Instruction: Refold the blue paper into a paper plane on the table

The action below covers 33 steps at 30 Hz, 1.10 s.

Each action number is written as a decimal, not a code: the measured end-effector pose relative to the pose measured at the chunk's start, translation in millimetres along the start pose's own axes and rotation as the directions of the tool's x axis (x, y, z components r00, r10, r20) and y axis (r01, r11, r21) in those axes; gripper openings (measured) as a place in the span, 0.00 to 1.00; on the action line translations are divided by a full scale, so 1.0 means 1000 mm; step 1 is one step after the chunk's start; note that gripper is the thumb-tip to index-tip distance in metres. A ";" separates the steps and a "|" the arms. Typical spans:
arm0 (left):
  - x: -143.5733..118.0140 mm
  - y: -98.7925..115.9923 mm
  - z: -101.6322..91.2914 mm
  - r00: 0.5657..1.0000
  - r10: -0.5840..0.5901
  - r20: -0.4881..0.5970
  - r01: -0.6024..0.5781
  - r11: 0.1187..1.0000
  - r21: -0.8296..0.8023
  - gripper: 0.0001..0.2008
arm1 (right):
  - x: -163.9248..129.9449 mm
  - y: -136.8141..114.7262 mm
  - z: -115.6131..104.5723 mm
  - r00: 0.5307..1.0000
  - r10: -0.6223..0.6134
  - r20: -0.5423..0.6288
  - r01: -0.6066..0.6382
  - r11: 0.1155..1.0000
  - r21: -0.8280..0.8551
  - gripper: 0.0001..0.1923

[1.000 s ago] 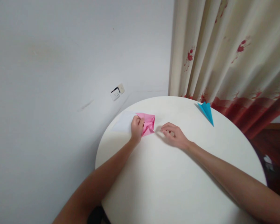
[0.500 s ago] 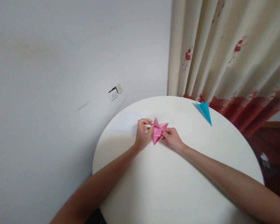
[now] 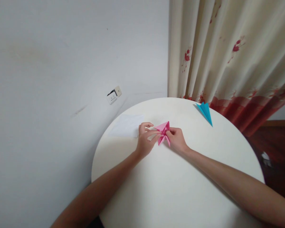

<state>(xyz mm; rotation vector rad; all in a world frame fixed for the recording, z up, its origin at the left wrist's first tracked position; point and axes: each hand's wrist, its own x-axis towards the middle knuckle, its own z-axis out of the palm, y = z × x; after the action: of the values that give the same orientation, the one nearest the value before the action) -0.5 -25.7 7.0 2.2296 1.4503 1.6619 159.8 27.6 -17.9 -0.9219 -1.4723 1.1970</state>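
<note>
A folded pink paper (image 3: 163, 130) is pinched between both hands just above the round white table (image 3: 180, 190). My left hand (image 3: 145, 140) grips its left side with thumb and fingers. My right hand (image 3: 177, 140) grips its right side. The paper is collapsed into a small pointed shape with flaps sticking up and down.
A white sheet of paper (image 3: 126, 125) lies flat at the table's far left edge. A blue folded paper plane (image 3: 205, 111) rests at the far right rim. A grey wall with a socket (image 3: 113, 95) lies left, and a floral curtain (image 3: 228, 53) hangs behind.
The pink paper moved from flat under my left hand near the white sheet to the table's middle. My right hand joined it, and the paper collapsed into a narrower pointed shape.
</note>
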 end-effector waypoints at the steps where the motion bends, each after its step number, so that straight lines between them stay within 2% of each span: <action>1: 0.001 -0.002 0.000 1.000 -0.022 0.019 0.023 0.999 -0.038 0.03 | -0.001 -0.001 0.000 1.000 -0.016 0.008 0.016 1.000 -0.011 0.13; 8: 0.003 -0.008 0.001 0.974 -0.173 0.148 0.208 0.939 -0.275 0.07 | -0.006 -0.004 0.000 0.995 -0.083 0.062 0.089 0.992 -0.093 0.14; 11: 0.002 -0.011 0.002 0.953 -0.256 0.162 0.298 0.886 -0.354 0.09 | -0.008 -0.006 0.000 0.993 -0.102 0.058 0.108 0.987 -0.121 0.14; 15: 0.002 -0.012 0.003 0.937 -0.300 0.179 0.349 0.836 -0.422 0.11 | -0.008 -0.006 0.000 0.992 -0.109 0.064 0.116 0.985 -0.124 0.14; 23: 0.004 -0.012 0.002 0.931 -0.306 0.200 0.365 0.814 -0.452 0.09 | -0.008 -0.002 -0.001 0.990 -0.127 0.069 0.134 0.985 -0.112 0.14; 27: 0.002 -0.012 0.002 0.939 -0.289 0.188 0.343 0.838 -0.424 0.08 | -0.009 -0.002 -0.001 0.991 -0.112 0.066 0.120 0.986 -0.117 0.14; 33: 0.003 -0.006 0.002 0.904 -0.356 0.235 0.419 0.844 -0.334 0.10 | -0.011 -0.003 -0.002 0.992 -0.111 0.056 0.119 0.977 -0.177 0.12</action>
<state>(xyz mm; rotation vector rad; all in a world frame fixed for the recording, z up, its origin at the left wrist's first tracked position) -2.6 -19.3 4.9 1.6843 1.2967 1.4358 163.9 17.1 -16.9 -0.9218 -1.6686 1.0186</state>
